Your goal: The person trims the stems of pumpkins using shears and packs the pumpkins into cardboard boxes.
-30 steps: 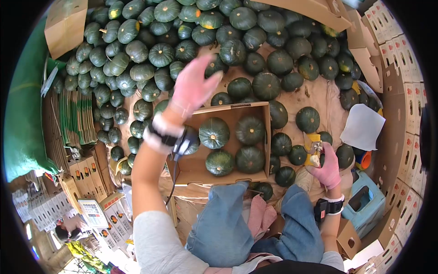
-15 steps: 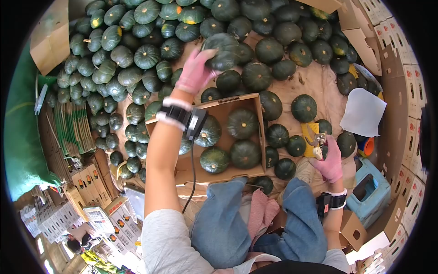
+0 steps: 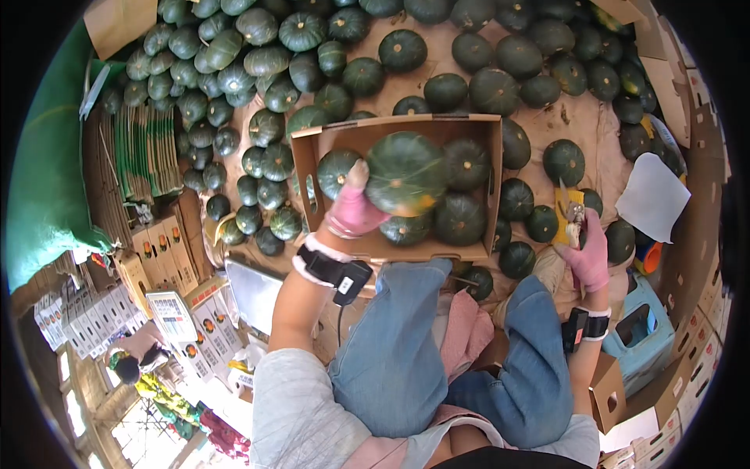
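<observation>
In a pink glove, my left hand (image 3: 353,205) grips a large dark green pumpkin (image 3: 405,176) with an orange patch on its lower side. That pumpkin is over the open cardboard box (image 3: 473,252), in front of my knees. Several other green pumpkins lie in the box, among them one at its right back (image 3: 466,164) and one at its right front (image 3: 459,219). On the right, my right hand (image 3: 587,254), also gloved in pink, is closed around pruning shears (image 3: 573,213), their blades pointing away from me. A yellow cloth-like piece (image 3: 561,215) lies beside the shears.
Many pumpkins (image 3: 303,31) cover the sheet beyond the box and to its sides. Flattened cartons (image 3: 137,152) stand at left, near a scale (image 3: 172,316). A blue plastic stool (image 3: 641,328) is at right, by stacked cartons. Another person (image 3: 141,352) is at lower left.
My left hand has brought the pumpkin from the far pile back toward me, over the box. The view has shifted; my right hand still holds the shears.
</observation>
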`<state>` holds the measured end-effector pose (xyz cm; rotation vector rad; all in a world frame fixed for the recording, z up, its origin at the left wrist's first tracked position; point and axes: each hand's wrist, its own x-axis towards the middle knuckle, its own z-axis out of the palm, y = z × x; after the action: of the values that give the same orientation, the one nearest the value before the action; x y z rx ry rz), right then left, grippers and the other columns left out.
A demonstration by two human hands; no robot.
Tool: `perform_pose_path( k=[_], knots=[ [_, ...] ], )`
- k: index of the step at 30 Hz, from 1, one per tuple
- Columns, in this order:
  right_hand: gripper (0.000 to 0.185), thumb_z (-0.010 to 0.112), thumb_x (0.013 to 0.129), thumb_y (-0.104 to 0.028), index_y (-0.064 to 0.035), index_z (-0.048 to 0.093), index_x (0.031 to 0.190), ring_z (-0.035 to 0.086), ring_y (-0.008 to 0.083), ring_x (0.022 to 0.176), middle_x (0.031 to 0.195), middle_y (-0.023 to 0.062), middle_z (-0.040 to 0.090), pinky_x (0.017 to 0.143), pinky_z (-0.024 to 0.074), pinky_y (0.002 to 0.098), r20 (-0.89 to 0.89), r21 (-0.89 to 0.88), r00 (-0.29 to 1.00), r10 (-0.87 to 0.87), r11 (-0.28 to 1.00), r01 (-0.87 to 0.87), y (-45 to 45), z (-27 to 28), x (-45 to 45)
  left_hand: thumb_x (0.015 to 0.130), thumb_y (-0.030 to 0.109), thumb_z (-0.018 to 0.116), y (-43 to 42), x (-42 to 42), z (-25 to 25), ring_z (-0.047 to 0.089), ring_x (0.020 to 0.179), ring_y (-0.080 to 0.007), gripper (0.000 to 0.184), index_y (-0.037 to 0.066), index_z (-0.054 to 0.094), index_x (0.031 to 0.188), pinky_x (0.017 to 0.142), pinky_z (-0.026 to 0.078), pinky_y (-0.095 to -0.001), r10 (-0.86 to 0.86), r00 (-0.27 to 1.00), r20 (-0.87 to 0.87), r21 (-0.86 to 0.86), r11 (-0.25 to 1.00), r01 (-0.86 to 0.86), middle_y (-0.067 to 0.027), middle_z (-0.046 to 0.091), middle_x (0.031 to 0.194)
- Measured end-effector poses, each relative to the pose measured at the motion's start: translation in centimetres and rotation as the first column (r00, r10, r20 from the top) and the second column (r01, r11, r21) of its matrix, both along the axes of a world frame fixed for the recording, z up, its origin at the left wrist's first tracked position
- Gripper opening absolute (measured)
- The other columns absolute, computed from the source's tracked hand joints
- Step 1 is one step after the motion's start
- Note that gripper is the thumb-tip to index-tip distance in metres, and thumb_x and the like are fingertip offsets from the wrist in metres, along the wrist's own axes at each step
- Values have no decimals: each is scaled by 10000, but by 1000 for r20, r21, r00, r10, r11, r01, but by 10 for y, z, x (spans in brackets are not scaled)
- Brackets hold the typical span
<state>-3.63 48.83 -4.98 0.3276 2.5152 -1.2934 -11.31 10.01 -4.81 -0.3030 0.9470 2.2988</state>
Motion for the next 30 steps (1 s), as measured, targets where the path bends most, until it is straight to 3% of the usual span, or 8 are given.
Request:
perform_pose_path(
  k=[4,7,9,10,14,19,24,30],
  knots=[
    [514,745,655,-179,-24,512,1086,582,189,859,949,91,602,788,465,308,130,71,987,-97,994,88,13,-25,4,664,425,806,-54,30,22,577,1082,-235,804,29,459,1270,948,461,-367,4,999,-40,-284,959,-15,-102,578,1192],
    [475,724,698,-185,-5,509,1081,568,160,820,943,81,604,747,468,309,262,234,951,-164,967,102,19,-35,9,613,260,837,-79,50,31,591,1020,-202,752,22,474,1226,902,474,-324,-212,975,-64,-870,490,50,-89,598,1113],
    [481,757,682,-242,-12,515,1028,553,155,790,888,69,589,725,460,303,279,118,939,-202,977,176,32,-55,16,594,210,836,-72,58,42,586,1002,-179,764,22,467,1236,885,471,-308,-300,953,-44,-954,296,49,-85,592,1109],
    [487,773,674,-270,-15,517,1001,546,153,776,861,62,582,713,455,300,287,60,932,-220,975,212,40,-70,21,585,185,835,-70,60,46,583,993,-167,772,22,463,1241,876,470,-299,-342,939,-29,-980,195,41,-83,589,1107],
    [404,756,704,-260,-10,533,931,525,136,758,845,42,567,704,445,291,317,-20,900,-300,946,323,49,-95,19,656,141,789,-89,52,32,578,997,-164,655,-4,500,1225,873,467,-289,-334,939,76,-811,527,253,-65,606,1066],
    [624,726,674,-501,20,547,967,632,339,895,951,218,638,796,479,387,288,397,829,-479,848,351,23,-100,9,730,73,692,-94,70,4,576,979,-347,410,69,588,1127,874,471,-376,-642,758,-115,-975,-73,-210,-146,604,1067],
    [749,733,643,-554,56,534,1028,601,386,1003,1043,262,620,865,475,433,204,663,881,-427,723,196,-17,-99,3,735,133,727,-92,69,20,544,1012,-330,418,80,582,1124,856,466,-404,-586,738,-335,-800,-236,-551,-150,580,1066],
    [583,710,704,-439,35,530,992,612,324,860,919,193,621,768,480,396,261,432,889,-375,869,240,-3,-94,-4,789,270,716,-120,92,0,546,995,-288,500,46,521,1192,886,444,-390,-323,907,-271,-867,-326,-376,-145,571,1057]
  ],
)
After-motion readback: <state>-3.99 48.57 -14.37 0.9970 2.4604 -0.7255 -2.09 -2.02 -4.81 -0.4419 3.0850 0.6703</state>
